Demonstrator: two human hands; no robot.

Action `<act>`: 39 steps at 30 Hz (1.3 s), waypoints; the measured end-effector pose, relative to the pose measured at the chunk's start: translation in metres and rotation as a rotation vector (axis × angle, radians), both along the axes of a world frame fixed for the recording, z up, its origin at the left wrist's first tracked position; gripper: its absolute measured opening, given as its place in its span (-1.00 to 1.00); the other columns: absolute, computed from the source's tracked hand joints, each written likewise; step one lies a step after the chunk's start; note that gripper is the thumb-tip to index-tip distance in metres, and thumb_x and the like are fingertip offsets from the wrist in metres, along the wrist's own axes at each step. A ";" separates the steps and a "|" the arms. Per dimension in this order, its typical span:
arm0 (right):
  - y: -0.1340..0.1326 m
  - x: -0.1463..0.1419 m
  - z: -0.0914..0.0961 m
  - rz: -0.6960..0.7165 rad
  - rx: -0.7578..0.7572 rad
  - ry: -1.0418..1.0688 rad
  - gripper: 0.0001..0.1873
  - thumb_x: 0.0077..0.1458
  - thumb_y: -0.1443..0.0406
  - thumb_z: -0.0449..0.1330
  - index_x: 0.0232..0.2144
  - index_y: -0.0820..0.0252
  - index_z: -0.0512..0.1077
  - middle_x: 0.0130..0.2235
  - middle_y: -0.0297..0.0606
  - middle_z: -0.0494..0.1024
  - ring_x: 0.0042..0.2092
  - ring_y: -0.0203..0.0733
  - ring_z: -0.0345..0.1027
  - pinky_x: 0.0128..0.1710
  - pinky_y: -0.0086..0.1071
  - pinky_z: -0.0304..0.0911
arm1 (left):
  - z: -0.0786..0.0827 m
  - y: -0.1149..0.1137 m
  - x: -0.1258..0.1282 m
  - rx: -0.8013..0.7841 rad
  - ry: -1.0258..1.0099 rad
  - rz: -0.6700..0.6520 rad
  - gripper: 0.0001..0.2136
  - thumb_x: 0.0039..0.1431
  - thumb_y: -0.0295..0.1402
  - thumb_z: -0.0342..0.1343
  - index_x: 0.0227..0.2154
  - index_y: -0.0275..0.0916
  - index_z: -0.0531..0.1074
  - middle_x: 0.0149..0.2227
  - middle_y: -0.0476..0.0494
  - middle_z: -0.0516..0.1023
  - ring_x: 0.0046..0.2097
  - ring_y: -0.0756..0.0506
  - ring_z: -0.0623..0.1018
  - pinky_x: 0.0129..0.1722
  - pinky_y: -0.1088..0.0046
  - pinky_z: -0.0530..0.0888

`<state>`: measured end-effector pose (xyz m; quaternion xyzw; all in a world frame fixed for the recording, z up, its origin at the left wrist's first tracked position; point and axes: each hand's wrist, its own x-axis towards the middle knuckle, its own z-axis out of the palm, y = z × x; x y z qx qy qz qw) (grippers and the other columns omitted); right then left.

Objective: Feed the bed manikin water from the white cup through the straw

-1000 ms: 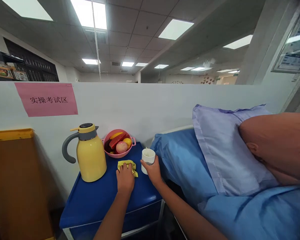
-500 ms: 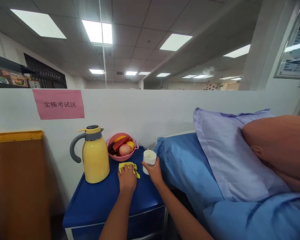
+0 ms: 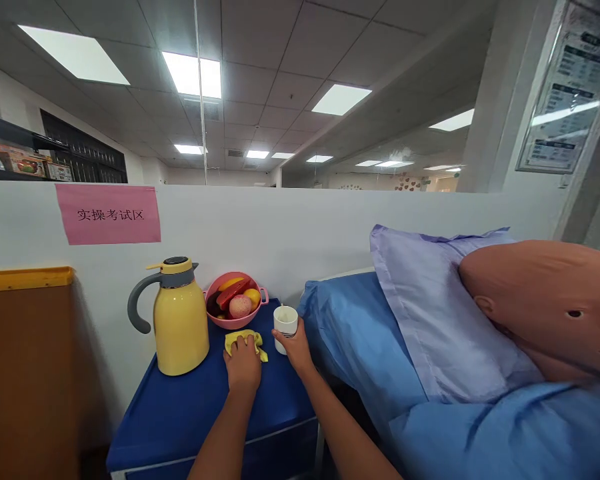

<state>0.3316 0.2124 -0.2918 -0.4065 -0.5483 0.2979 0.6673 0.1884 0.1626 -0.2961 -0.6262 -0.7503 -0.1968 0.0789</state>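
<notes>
My left hand [image 3: 242, 363] presses down on a small yellow cloth [image 3: 240, 339] lying on the blue bedside cabinet [image 3: 180, 413], its fingers curled over the cloth. Around a white cup [image 3: 285, 322] at the cabinet's right side my right hand [image 3: 297, 347] is wrapped; the cup stands upright on the top. A pink bowl [image 3: 235, 321] of fruit sits just behind the cloth. To the left stands a yellow thermos jug [image 3: 180, 320] with a grey handle.
A bed with blue sheets [image 3: 360, 340] and a lilac pillow [image 3: 430, 300] lies to the right, a training manikin's head [image 3: 545, 300] resting on it. A white partition [image 3: 280, 227] with a pink sign [image 3: 109, 213] runs behind. A brown wooden board [image 3: 25, 373] stands at the left.
The view has shifted a little; both hands stay in place, left on the cloth and right on the cup.
</notes>
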 end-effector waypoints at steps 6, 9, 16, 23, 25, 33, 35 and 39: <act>0.003 0.001 -0.001 0.028 -0.022 -0.005 -0.20 -0.18 0.08 0.44 0.09 0.19 0.30 0.02 -0.09 0.55 0.02 0.06 0.44 0.07 -0.10 0.34 | -0.001 0.001 0.000 -0.002 0.004 0.002 -0.67 0.32 -0.36 -0.12 0.08 -0.15 0.36 0.04 -0.25 0.42 0.11 -0.26 0.41 0.15 -0.05 0.29; 0.007 0.002 -0.005 0.032 -0.034 -0.009 -0.21 -0.16 0.07 0.43 0.08 0.20 0.30 0.01 -0.08 0.54 0.01 0.06 0.44 0.06 -0.09 0.34 | -0.002 0.003 -0.001 -0.005 0.005 -0.004 -0.67 0.31 -0.36 -0.10 0.09 -0.15 0.35 0.05 -0.24 0.42 0.12 -0.26 0.40 0.15 -0.03 0.29; 0.006 0.001 -0.006 0.047 -0.029 0.002 -0.28 -0.15 0.09 0.43 0.04 0.18 0.32 0.00 -0.11 0.54 0.02 0.02 0.43 0.08 -0.14 0.33 | -0.001 0.000 0.000 -0.010 0.011 -0.006 -0.67 0.27 -0.38 -0.06 0.08 -0.16 0.34 0.07 -0.25 0.40 0.12 -0.25 0.39 0.14 0.02 0.28; 0.004 0.001 -0.003 0.068 -0.042 0.007 -0.24 -0.16 0.09 0.43 0.06 0.21 0.32 0.00 -0.09 0.54 0.01 0.03 0.44 0.07 -0.11 0.32 | 0.001 -0.002 -0.001 -0.015 0.021 -0.014 -0.65 0.27 -0.37 -0.06 0.10 -0.16 0.33 0.07 -0.27 0.39 0.12 -0.25 0.39 0.12 0.05 0.30; 0.005 0.001 -0.005 0.076 -0.052 0.006 -0.24 -0.15 0.10 0.42 0.08 0.21 0.31 0.00 -0.09 0.54 0.01 0.03 0.44 0.07 -0.11 0.32 | 0.001 -0.002 -0.001 -0.013 0.019 -0.014 -0.65 0.27 -0.37 -0.07 0.10 -0.16 0.33 0.08 -0.27 0.40 0.12 -0.25 0.39 0.12 0.05 0.30; 0.011 0.002 -0.013 0.118 -0.072 0.014 -0.22 -0.19 0.15 0.43 0.09 0.17 0.30 0.02 -0.10 0.56 0.02 0.02 0.45 0.08 -0.11 0.33 | -0.001 0.000 0.000 0.017 -0.008 0.003 -0.64 0.29 -0.36 -0.11 0.11 -0.18 0.36 0.07 -0.28 0.43 0.10 -0.26 0.42 0.11 0.03 0.34; 0.009 0.004 -0.014 0.131 -0.081 0.017 -0.20 -0.21 0.16 0.44 0.09 0.19 0.30 0.01 -0.10 0.57 0.01 0.03 0.46 0.09 -0.08 0.32 | 0.000 -0.002 -0.001 0.046 -0.018 0.016 -0.60 0.32 -0.28 -0.14 0.17 -0.19 0.32 0.14 -0.31 0.39 0.13 -0.26 0.41 0.11 0.02 0.35; -0.001 0.009 -0.011 0.194 -0.088 0.032 -0.14 -0.25 0.13 0.46 0.12 0.19 0.30 0.01 -0.08 0.59 0.03 0.05 0.48 0.10 -0.05 0.33 | 0.002 -0.012 0.001 0.111 -0.026 0.015 -0.50 0.34 -0.16 -0.14 0.27 -0.22 0.21 0.31 -0.35 0.24 0.24 -0.31 0.32 0.16 0.01 0.34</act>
